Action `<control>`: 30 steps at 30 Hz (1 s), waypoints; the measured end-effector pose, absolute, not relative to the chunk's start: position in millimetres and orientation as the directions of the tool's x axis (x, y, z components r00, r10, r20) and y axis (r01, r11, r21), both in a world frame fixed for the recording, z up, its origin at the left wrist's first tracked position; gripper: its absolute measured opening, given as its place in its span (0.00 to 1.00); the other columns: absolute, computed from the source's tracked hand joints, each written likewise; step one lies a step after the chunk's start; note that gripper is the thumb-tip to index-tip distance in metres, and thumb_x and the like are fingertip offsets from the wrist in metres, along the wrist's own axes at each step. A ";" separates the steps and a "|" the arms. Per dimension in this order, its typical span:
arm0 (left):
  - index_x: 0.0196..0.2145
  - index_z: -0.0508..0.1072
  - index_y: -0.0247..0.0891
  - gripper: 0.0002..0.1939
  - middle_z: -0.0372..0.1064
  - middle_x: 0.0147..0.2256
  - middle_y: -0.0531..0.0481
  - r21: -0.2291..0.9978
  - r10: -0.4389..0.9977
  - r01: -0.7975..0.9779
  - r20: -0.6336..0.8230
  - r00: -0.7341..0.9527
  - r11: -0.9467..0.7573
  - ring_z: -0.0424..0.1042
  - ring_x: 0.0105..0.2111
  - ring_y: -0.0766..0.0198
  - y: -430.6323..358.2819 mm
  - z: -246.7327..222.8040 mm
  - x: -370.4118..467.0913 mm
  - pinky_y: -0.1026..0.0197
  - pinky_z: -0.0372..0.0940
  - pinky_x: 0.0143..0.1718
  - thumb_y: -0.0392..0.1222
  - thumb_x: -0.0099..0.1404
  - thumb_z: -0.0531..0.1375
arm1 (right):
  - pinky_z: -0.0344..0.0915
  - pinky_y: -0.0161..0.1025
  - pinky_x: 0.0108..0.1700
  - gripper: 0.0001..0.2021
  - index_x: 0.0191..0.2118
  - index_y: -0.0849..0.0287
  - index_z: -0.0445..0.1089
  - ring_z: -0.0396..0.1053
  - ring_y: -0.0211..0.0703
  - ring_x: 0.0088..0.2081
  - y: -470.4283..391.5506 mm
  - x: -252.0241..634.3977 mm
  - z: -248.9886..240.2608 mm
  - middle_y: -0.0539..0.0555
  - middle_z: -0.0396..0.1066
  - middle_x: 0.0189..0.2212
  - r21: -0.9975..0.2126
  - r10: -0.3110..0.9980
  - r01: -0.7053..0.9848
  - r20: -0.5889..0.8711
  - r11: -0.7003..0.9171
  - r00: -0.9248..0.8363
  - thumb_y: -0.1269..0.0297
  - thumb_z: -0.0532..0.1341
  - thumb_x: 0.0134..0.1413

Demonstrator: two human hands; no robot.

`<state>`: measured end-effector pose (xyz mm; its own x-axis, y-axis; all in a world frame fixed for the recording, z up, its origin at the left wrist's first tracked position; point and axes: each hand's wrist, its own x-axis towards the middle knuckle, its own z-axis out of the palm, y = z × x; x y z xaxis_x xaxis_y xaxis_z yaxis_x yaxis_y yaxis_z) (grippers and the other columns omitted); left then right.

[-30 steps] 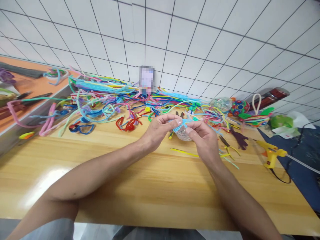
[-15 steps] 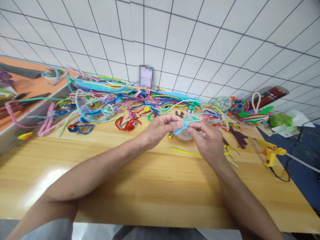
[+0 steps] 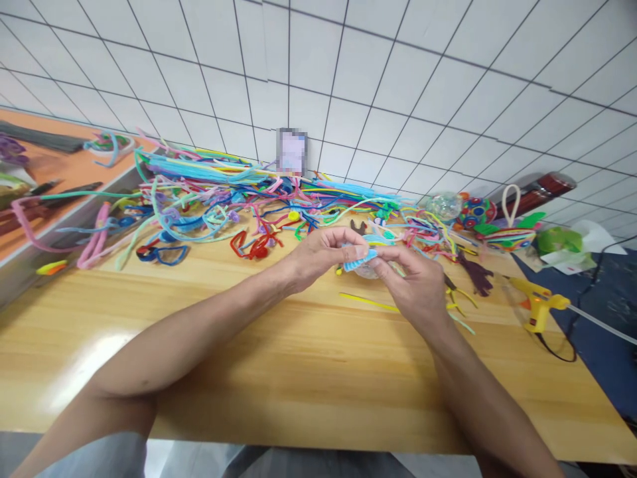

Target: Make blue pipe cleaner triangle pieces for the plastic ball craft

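Note:
Both hands meet above the middle of the table. My left hand (image 3: 334,251) pinches a light-blue, ridged piece (image 3: 356,261), apparently folded or coiled pipe cleaner, between thumb and fingers. At the piece's other end, my right hand (image 3: 412,271) closes thumb and index finger on it. Partly hidden beneath the hands is a clear, glassy round object (image 3: 367,272). A yellow pipe cleaner (image 3: 368,302) lies on the wood just in front of them.
Tangled pipe cleaners (image 3: 199,199) line the wall side. Rightward are yellow-handled pliers (image 3: 458,297), a dark purple piece (image 3: 476,273), a yellow glue gun (image 3: 539,303) with its cord, and a multicoloured ball (image 3: 476,211). A phone-like blurred rectangle (image 3: 292,153) leans on the tiled wall.
The light-blue piece has tilted between my fingers: its fanned ridged face now shows as a narrower strip. My hands have barely shifted.

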<state>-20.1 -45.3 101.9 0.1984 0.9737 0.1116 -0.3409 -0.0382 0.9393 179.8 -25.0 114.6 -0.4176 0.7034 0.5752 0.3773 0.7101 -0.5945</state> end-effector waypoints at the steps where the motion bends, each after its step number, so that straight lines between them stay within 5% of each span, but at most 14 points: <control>1: 0.32 0.80 0.36 0.20 0.75 0.28 0.52 0.938 0.974 -0.343 0.113 0.199 -0.039 0.68 0.28 0.67 -45.4 102.9 -20.3 0.62 0.63 0.33 0.55 0.53 0.77 | 0.75 0.40 0.38 0.04 0.39 0.51 0.81 0.81 0.43 0.33 -25.7 179.5 114.5 0.49 0.84 0.33 -0.606 0.712 0.375 0.565 0.701 -0.418 0.66 0.67 0.62; 17: 0.31 0.78 0.34 0.19 0.72 0.27 0.53 0.975 0.974 -0.081 0.212 0.075 -0.206 0.65 0.27 0.69 -48.8 103.1 -19.2 0.64 0.59 0.29 0.52 0.54 0.76 | 0.80 0.42 0.45 0.09 0.46 0.51 0.77 0.85 0.47 0.40 -33.7 175.9 114.1 0.53 0.85 0.40 -0.405 0.604 0.464 0.659 0.787 -0.448 0.70 0.65 0.61; 30: 0.35 0.81 0.34 0.22 0.78 0.32 0.51 0.948 0.970 -0.316 0.057 0.236 0.021 0.72 0.32 0.66 -46.4 99.9 -18.6 0.61 0.67 0.40 0.50 0.47 0.80 | 0.78 0.39 0.39 0.08 0.45 0.52 0.76 0.85 0.47 0.39 -33.4 175.8 117.1 0.50 0.85 0.37 -0.565 0.726 0.458 0.569 0.687 -0.386 0.69 0.65 0.61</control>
